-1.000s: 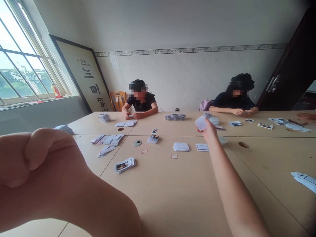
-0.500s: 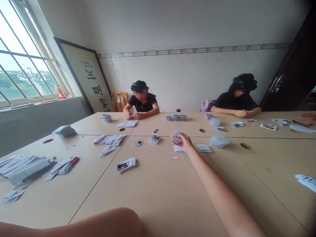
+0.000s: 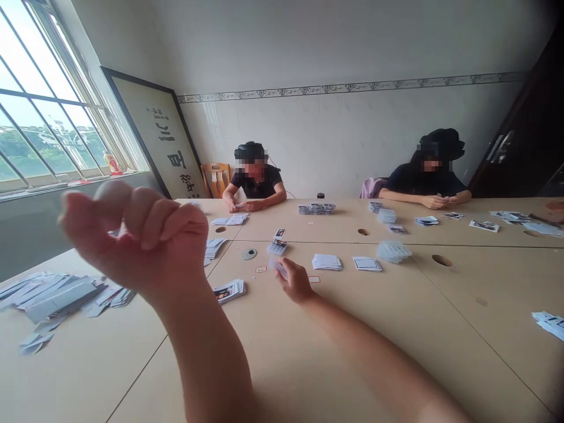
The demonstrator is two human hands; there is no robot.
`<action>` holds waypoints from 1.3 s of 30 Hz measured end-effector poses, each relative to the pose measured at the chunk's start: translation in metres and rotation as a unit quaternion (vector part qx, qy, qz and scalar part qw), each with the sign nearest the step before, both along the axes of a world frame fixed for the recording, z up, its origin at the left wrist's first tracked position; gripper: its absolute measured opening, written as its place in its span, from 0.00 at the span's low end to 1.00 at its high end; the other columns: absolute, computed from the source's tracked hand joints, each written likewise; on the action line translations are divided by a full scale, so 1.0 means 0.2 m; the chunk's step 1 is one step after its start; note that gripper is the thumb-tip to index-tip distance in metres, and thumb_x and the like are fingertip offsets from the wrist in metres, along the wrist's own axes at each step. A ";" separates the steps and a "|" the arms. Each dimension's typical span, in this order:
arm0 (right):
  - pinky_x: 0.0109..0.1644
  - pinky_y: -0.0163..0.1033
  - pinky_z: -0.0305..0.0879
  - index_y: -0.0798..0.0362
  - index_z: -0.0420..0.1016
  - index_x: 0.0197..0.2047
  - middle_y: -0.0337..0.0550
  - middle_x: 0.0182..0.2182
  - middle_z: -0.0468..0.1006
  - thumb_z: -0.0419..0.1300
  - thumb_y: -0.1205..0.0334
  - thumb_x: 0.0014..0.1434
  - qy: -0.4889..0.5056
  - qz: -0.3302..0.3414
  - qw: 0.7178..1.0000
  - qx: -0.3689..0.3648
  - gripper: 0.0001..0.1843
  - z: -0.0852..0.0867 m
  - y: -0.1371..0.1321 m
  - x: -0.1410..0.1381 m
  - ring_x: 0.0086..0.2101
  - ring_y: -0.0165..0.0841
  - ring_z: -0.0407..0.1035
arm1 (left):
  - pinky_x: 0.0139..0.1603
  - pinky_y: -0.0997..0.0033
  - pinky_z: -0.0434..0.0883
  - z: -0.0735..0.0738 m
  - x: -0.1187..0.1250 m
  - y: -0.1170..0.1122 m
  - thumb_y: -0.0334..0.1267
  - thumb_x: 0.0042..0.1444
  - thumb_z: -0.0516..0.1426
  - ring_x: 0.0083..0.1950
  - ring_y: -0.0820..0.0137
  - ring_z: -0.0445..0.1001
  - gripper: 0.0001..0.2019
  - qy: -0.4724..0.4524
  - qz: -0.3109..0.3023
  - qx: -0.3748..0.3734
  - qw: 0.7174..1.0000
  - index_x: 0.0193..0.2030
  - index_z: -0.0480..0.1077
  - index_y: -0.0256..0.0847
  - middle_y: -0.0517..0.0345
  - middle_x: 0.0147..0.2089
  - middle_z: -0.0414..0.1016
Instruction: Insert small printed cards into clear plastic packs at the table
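My left hand [image 3: 141, 235] is raised close to the camera, its fingers curled in towards the palm. I see nothing held in it; a small gap by the thumb shows something pale behind. Over the table, my right hand [image 3: 295, 281] grips a clear plastic case [image 3: 278, 267], which is partly hidden by the fingers. Just beyond it lies another clear case [image 3: 277, 247] with a printed card on it, and a small picture card [image 3: 280, 233] behind that. To the right of the hand are a stack of white cards [image 3: 326, 262] and a black-framed card stack [image 3: 367, 264].
A pile of clear cases [image 3: 393, 251] stands to the right. Picture cards [image 3: 231, 290] lie left of my right arm, with many loose papers [image 3: 57, 296] farther left. Two people sit across the table, hands together before them. Cable holes [image 3: 441, 260] open in the tabletop.
My left hand has come up into view with curled fingers, where only the bent arm showed before. My right hand has moved left and nearer with the clear plastic case, uncovering the white cards.
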State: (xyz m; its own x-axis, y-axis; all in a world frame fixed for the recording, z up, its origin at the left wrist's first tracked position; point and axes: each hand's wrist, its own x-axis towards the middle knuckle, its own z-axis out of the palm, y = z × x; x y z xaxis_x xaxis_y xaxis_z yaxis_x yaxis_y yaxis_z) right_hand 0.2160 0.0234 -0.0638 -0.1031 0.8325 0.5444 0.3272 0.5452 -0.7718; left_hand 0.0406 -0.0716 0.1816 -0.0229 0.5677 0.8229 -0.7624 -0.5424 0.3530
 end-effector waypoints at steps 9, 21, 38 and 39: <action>0.44 0.37 0.68 0.48 0.76 0.53 0.47 0.43 0.83 0.55 0.61 0.68 -0.185 0.026 0.979 0.086 0.13 0.00 -0.01 0.00 0.40 0.37 0.76 | 0.19 0.82 0.57 0.04 0.18 -0.03 0.32 0.54 0.58 0.16 0.84 0.47 0.20 -0.035 0.044 -0.157 0.986 0.22 0.48 0.40 0.70 0.17 0.44; 0.43 0.37 0.69 0.48 0.72 0.59 0.45 0.47 0.84 0.57 0.63 0.69 -0.251 0.048 0.962 0.098 0.16 0.01 -0.01 -0.02 0.42 0.37 0.79 | 0.50 0.63 0.75 -0.49 0.02 0.28 0.44 0.51 0.63 0.49 0.62 0.75 0.12 0.620 0.352 -0.202 0.672 0.39 0.71 0.43 0.53 0.45 0.76; 0.44 0.38 0.70 0.48 0.74 0.58 0.45 0.47 0.84 0.57 0.62 0.66 -0.253 0.031 0.963 0.092 0.18 -0.03 0.01 -0.02 0.43 0.39 0.79 | 0.59 0.58 0.69 -0.92 -0.42 0.43 0.44 0.47 0.65 0.61 0.50 0.72 0.22 0.793 0.403 -0.230 0.394 0.50 0.75 0.40 0.43 0.56 0.74; 0.44 0.38 0.70 0.48 0.74 0.58 0.45 0.47 0.84 0.57 0.62 0.66 -0.253 0.032 0.963 0.092 0.18 -0.03 0.01 -0.02 0.43 0.39 0.79 | 0.59 0.59 0.69 -0.93 -0.42 0.44 0.42 0.48 0.66 0.60 0.52 0.72 0.21 0.800 0.394 -0.232 0.388 0.50 0.76 0.40 0.44 0.56 0.75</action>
